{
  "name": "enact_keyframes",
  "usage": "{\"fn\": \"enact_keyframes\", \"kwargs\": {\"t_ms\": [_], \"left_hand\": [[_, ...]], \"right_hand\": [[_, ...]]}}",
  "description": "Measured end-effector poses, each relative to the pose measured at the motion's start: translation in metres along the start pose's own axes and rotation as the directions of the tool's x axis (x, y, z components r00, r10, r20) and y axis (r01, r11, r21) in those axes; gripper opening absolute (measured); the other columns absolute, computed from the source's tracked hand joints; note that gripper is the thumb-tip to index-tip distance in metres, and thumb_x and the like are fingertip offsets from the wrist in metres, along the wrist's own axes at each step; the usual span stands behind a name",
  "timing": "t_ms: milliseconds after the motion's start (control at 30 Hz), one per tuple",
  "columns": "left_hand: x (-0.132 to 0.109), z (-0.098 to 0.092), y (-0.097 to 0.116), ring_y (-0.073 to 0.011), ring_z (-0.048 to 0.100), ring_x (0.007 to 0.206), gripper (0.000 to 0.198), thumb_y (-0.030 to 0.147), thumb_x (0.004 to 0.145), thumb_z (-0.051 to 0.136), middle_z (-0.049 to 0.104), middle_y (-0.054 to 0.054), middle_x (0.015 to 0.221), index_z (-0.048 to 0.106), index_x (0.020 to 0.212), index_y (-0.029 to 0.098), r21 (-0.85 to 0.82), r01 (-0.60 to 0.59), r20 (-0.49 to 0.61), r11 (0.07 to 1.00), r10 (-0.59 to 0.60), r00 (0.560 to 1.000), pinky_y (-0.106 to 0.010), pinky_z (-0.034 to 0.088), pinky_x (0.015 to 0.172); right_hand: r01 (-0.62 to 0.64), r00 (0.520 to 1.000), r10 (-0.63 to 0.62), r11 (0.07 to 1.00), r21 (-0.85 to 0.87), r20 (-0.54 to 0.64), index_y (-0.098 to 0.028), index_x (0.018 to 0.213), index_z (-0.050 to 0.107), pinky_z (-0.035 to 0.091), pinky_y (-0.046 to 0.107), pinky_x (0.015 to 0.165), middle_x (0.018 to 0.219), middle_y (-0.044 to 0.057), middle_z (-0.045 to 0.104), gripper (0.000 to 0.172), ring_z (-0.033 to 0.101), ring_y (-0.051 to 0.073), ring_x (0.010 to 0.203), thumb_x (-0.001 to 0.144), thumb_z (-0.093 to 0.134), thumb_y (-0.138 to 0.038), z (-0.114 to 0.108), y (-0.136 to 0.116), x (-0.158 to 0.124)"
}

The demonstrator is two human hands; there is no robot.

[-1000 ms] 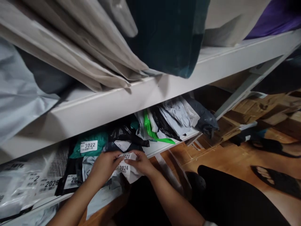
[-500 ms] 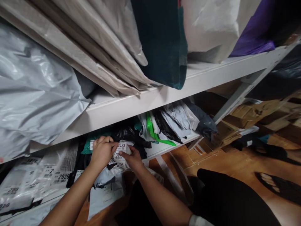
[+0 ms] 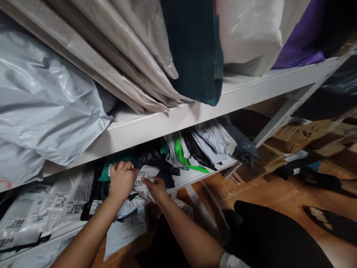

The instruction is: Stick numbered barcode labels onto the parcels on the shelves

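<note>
Low on the lower shelf, white numbered labels [image 3: 141, 182] printed 3023, 3024 and 25 lie one above another between my hands; whether they form one sheet cannot be made out. My right hand [image 3: 157, 189] pinches the labels' right side with thumb and fingers. On the left, my left hand [image 3: 124, 179] is curled, its fingertips at the upper left edge of the labels; part of its grip is hidden. Under them sits a pale grey plastic mailer [image 3: 125, 232] hanging past the shelf edge. A teal packet [image 3: 104, 172] and a black plastic packet [image 3: 152, 159] lie behind my hands.
Overhead, the white upper shelf [image 3: 195, 111] carries large grey, beige, dark green and purple bags. Clear numbered packets [image 3: 25, 219] lie at left; a bright green packet [image 3: 181, 154] stands among others. Cardboard [image 3: 315, 136] and a sandalled foot [image 3: 320, 217] are at right.
The view has shifted slightly. My left hand has moved a little right over the labels' left edge, and more of the 3024 label shows. My right hand keeps its pinch.
</note>
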State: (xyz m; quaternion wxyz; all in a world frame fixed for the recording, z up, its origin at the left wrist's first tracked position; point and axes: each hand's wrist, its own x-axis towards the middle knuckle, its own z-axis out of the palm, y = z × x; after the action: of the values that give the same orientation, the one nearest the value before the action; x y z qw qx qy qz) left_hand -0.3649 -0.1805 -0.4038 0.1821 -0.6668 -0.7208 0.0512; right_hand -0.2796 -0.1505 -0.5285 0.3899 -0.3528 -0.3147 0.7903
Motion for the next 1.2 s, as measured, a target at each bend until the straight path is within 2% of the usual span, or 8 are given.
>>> {"fn": "enact_keyframes", "kwargs": {"t_ms": [200, 367, 500, 600, 733, 900, 1033, 1200], "left_hand": [[-0.004, 0.007, 0.003, -0.0281, 0.05, 0.088, 0.027, 0.02, 0.087, 0.044, 0.063, -0.01, 0.087, 0.07, 0.077, 0.02, 0.097, -0.015, -0.06, 0.995, 0.021, 0.998, -0.046, 0.033, 0.084], [-0.007, 0.007, 0.006, -0.0295, 0.051, 0.089, 0.028, 0.018, 0.087, 0.042, 0.063, -0.011, 0.088, 0.069, 0.081, 0.018, 0.107, 0.015, -0.045, 0.994, -0.01, 0.999, -0.049, 0.035, 0.086], [0.009, -0.003, 0.005, -0.0357, 0.049, 0.101, 0.042, 0.03, 0.082, 0.054, 0.056, -0.019, 0.109, 0.056, 0.12, 0.01, 0.034, 0.107, -0.101, 0.994, -0.104, 0.989, -0.049, 0.04, 0.085], [0.034, -0.012, 0.003, -0.0318, 0.042, 0.118, 0.052, 0.021, 0.076, 0.06, 0.047, -0.013, 0.129, 0.049, 0.127, 0.023, -0.107, -0.14, -0.06, 0.984, 0.134, 0.989, -0.043, 0.039, 0.096], [0.057, -0.013, 0.0, -0.0223, 0.05, 0.108, 0.035, 0.001, 0.077, 0.048, 0.058, -0.004, 0.113, 0.064, 0.098, 0.025, -0.185, -0.347, 0.096, 0.92, 0.368, 0.925, -0.032, 0.044, 0.088], [0.038, 0.0, -0.017, -0.0215, 0.054, 0.091, 0.017, 0.012, 0.077, 0.061, 0.062, -0.005, 0.094, 0.064, 0.09, 0.022, -0.147, -0.554, 0.137, 0.819, 0.572, 0.809, -0.032, 0.044, 0.073], [0.029, -0.003, -0.022, -0.0223, 0.053, 0.095, 0.017, 0.023, 0.072, 0.07, 0.06, -0.001, 0.091, 0.064, 0.087, 0.025, -0.251, -0.497, 0.082, 0.831, 0.53, 0.844, -0.04, 0.039, 0.088], [0.068, -0.014, -0.002, -0.0211, 0.056, 0.094, 0.033, 0.045, 0.086, 0.048, 0.06, -0.005, 0.103, 0.066, 0.072, 0.021, -0.403, -0.396, 0.192, 0.825, 0.499, 0.845, -0.034, 0.043, 0.083]], "right_hand": [[-0.034, 0.998, 0.038, 0.997, -0.072, 0.053, -0.018, 0.064, 0.066, 0.041, 0.027, 0.059, 0.062, -0.001, 0.064, 0.045, 0.054, 0.015, 0.06, 0.028, 0.087, -0.033, -0.004, -0.013, -0.006], [-0.215, 0.966, 0.217, 0.976, -0.031, 0.14, -0.017, 0.06, 0.059, 0.043, 0.029, 0.055, 0.054, -0.002, 0.059, 0.05, 0.054, 0.014, 0.051, 0.036, 0.082, -0.055, -0.005, -0.008, -0.021], [-0.275, 0.926, 0.284, 0.959, -0.074, 0.249, -0.014, 0.061, 0.062, 0.042, 0.028, 0.056, 0.058, 0.001, 0.063, 0.051, 0.055, 0.013, 0.053, 0.029, 0.088, -0.045, -0.037, -0.016, -0.038], [-0.205, 0.891, 0.251, 0.966, -0.157, 0.379, -0.016, 0.071, 0.065, 0.043, 0.027, 0.062, 0.067, 0.0, 0.065, 0.05, 0.057, 0.013, 0.06, 0.035, 0.088, -0.043, -0.064, -0.042, -0.047], [0.165, 0.902, 0.022, 0.905, -0.392, 0.431, -0.016, 0.059, 0.06, 0.037, 0.024, 0.058, 0.058, -0.005, 0.057, 0.031, 0.048, 0.01, 0.057, 0.052, 0.083, -0.037, -0.068, -0.08, -0.043], [0.053, 0.96, -0.105, 0.978, 0.201, 0.26, -0.02, 0.08, 0.067, 0.047, 0.031, 0.076, 0.079, 0.0, 0.07, 0.036, 0.062, 0.017, 0.076, 0.05, 0.085, -0.03, -0.041, -0.089, -0.015], [-0.053, 0.991, -0.042, 0.747, 0.662, 0.127, -0.021, 0.078, 0.069, 0.05, 0.034, 0.081, 0.075, 0.0, 0.073, 0.032, 0.066, 0.019, 0.076, 0.053, 0.082, -0.037, -0.041, -0.092, 0.007], [-0.018, 0.999, -0.019, 0.543, 0.84, 0.033, -0.021, 0.082, 0.072, 0.052, 0.028, 0.08, 0.083, 0.002, 0.076, 0.024, 0.068, 0.015, 0.082, 0.07, 0.069, -0.041, -0.058, -0.115, 0.012]]}}
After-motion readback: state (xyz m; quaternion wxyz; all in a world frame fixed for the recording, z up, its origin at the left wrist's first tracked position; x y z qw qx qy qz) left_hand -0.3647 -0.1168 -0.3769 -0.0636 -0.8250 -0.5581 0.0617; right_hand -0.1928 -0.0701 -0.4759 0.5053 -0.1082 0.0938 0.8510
